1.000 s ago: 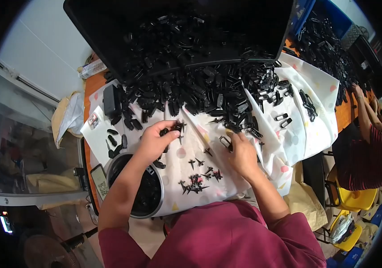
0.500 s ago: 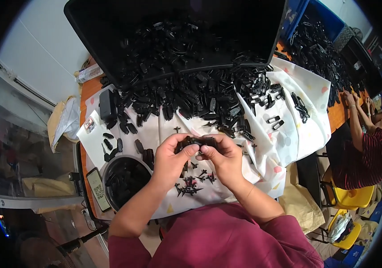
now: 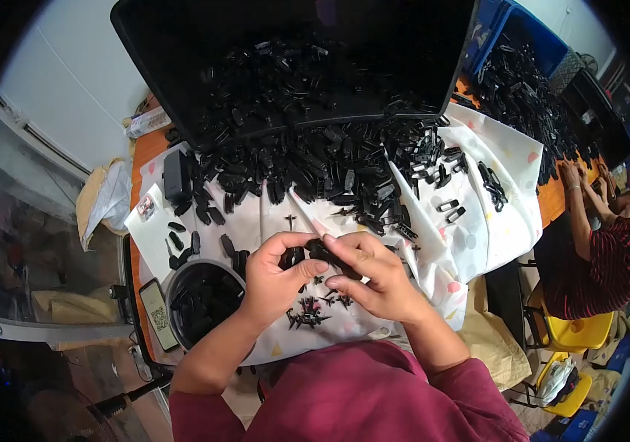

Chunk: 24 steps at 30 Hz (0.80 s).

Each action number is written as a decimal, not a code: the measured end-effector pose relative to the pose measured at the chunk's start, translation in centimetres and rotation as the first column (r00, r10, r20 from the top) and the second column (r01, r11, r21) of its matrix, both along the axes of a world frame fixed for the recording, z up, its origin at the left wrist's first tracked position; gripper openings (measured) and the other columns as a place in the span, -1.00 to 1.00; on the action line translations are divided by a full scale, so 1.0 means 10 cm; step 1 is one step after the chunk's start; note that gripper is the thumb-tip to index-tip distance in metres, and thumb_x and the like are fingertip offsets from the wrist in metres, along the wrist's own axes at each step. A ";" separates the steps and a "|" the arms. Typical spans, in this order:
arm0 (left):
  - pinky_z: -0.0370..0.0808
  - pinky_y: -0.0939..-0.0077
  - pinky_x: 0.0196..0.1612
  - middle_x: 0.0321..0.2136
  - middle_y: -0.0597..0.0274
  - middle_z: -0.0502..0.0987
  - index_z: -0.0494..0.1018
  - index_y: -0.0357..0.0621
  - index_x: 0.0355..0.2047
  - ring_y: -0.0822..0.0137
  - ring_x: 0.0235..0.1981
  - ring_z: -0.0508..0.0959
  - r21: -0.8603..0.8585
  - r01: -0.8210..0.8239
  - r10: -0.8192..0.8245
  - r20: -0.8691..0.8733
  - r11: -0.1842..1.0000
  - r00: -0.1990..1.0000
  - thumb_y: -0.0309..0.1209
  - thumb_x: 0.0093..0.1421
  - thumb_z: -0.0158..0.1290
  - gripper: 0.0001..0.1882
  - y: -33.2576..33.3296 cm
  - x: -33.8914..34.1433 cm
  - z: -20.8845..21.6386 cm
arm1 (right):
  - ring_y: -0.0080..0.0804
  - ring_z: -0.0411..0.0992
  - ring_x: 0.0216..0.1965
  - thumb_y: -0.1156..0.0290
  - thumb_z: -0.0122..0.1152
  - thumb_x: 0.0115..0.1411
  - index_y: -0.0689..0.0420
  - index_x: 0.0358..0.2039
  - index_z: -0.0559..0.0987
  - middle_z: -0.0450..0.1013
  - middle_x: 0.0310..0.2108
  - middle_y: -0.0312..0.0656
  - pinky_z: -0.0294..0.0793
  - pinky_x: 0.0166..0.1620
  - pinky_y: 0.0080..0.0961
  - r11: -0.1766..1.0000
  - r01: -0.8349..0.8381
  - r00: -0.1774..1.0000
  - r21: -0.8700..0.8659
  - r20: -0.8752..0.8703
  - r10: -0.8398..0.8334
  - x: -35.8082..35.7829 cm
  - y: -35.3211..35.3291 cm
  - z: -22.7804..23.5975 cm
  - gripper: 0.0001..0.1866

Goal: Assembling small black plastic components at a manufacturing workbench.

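My left hand (image 3: 276,278) and my right hand (image 3: 379,278) meet above the cloth-covered table, both closed on one black plastic part (image 3: 338,261). It is long and slanted, lying between the thumbs and fingers; its exact kind cannot be made out. Just beneath the hands, small dark spiky pieces (image 3: 307,317) are scattered on the patterned white cloth (image 3: 477,228). Left of my left forearm stands a round tub (image 3: 173,295) filled with black parts. Beyond my hands spreads a heap of black plastic parts (image 3: 322,158), spilling from a large black bin (image 3: 285,121).
A phone (image 3: 159,315) lies by the tub, and a black box (image 3: 176,177) stands at the heap's left. At the far right, a person in a striped shirt (image 3: 613,258) has hands near another black heap (image 3: 525,88) beside a blue bin (image 3: 543,37). Yellow chairs (image 3: 580,331) stand below.
The black part has turned to a slant between my hands and more of it shows. My right hand has shifted slightly right and down, its thumb now lower.
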State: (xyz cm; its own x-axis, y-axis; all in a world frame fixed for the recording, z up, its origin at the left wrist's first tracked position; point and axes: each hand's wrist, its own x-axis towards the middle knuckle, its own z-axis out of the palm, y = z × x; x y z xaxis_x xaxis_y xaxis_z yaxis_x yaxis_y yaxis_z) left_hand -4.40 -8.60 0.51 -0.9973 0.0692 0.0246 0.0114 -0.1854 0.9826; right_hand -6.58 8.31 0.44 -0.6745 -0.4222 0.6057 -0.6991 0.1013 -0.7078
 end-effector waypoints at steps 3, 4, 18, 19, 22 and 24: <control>0.34 0.80 -0.47 -0.41 0.38 0.43 0.39 -0.25 -0.26 0.66 -0.51 0.36 -0.059 0.005 -0.007 -0.026 0.998 1.000 -0.55 -0.03 0.13 -0.72 -0.01 -0.01 0.03 | -0.49 0.34 -0.43 0.61 0.17 -0.05 0.11 0.01 0.35 0.38 -0.34 -0.16 0.35 -0.39 -0.63 0.997 -0.064 0.956 -0.054 0.283 0.076 0.03 0.08 0.04 -0.47; 0.34 0.80 -0.47 -0.42 0.38 0.43 0.40 -0.24 -0.26 0.65 -0.52 0.36 -0.086 0.010 -0.013 -0.041 0.996 0.999 -0.54 -0.02 0.13 -0.72 0.00 -0.01 0.05 | -0.49 0.34 -0.43 0.61 0.17 -0.05 0.11 0.01 0.35 0.38 -0.34 -0.16 0.35 -0.39 -0.63 0.996 -0.065 0.957 -0.053 0.281 0.078 0.02 0.09 0.03 -0.47; 0.38 0.71 -0.45 -0.39 0.30 0.44 0.43 -0.24 -0.26 0.53 -0.48 0.42 -0.045 0.074 -0.075 -0.034 0.996 0.997 -0.53 -0.06 0.16 -0.70 0.03 0.04 0.08 | -0.38 0.27 -0.54 0.57 0.16 -0.05 0.20 -0.05 0.39 0.31 -0.49 -0.16 0.27 -0.50 -0.58 0.989 0.078 0.997 0.128 -0.026 -0.076 0.10 0.18 0.04 -0.53; 0.40 0.66 -0.42 -0.38 0.27 0.45 0.44 -0.24 -0.27 0.48 -0.46 0.44 -0.121 0.050 -0.065 -0.127 0.991 0.990 -0.52 -0.08 0.17 -0.70 0.03 0.02 0.07 | -0.38 0.27 -0.54 0.57 0.16 -0.05 0.20 -0.05 0.39 0.31 -0.49 -0.16 0.27 -0.50 -0.58 0.989 0.079 0.997 0.128 -0.024 -0.076 0.10 0.17 0.03 -0.53; 0.41 0.60 -0.37 -0.39 0.20 0.46 0.45 -0.25 -0.30 0.39 -0.42 0.47 -0.274 0.019 -0.092 -0.256 0.962 0.962 -0.51 -0.12 0.20 -0.69 0.03 0.04 0.14 | -0.33 0.33 -0.55 0.61 0.16 -0.08 0.25 -0.11 0.41 0.35 -0.48 -0.11 0.33 -0.50 -0.55 0.985 0.152 0.971 0.084 -0.199 -0.133 0.10 0.15 0.02 -0.57; 0.40 0.62 -0.41 -0.41 0.19 0.45 0.44 -0.27 -0.32 0.40 -0.45 0.46 -0.382 -0.031 -0.131 -0.390 0.923 0.911 -0.52 -0.13 0.20 -0.69 0.03 -0.01 0.18 | -0.28 0.37 -0.55 0.64 0.17 -0.12 0.30 -0.17 0.42 0.37 -0.49 -0.09 0.37 -0.49 -0.52 0.984 0.177 0.971 0.015 -0.166 -0.172 0.11 0.16 0.03 -0.60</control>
State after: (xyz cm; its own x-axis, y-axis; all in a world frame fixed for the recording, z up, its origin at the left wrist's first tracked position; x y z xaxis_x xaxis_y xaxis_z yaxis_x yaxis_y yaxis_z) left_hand -4.46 -8.28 2.36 -0.9009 0.2038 0.3832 0.4194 0.1815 0.8895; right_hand -5.50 9.90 0.71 -0.6326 -0.3261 0.7025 -0.7744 0.2513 -0.5807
